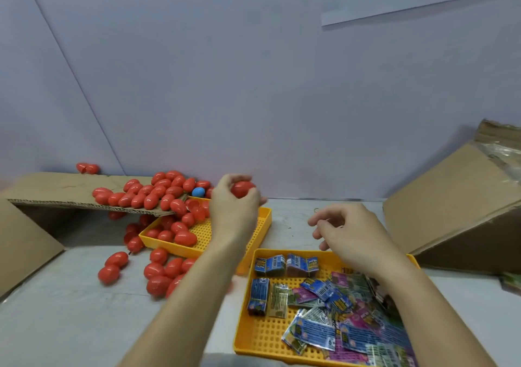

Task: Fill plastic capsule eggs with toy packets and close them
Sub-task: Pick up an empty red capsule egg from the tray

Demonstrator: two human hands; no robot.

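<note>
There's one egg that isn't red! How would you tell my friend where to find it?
Find the cardboard flap on the left, covered with a heap of red eggs. Follow the heap to its right end, just above the far corner of the yellow tray. There sits the blue egg, the only blue one among all the red.

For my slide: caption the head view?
Left hand grips a red egg; right hand hovers over the packet tray.

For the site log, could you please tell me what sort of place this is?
Probably a small packing or assembly workstation: dozens of red capsule eggs spill from a cardboard box, printed toy packets lie in a yellow perforated tray, and another opened carton stands nearby.
</note>
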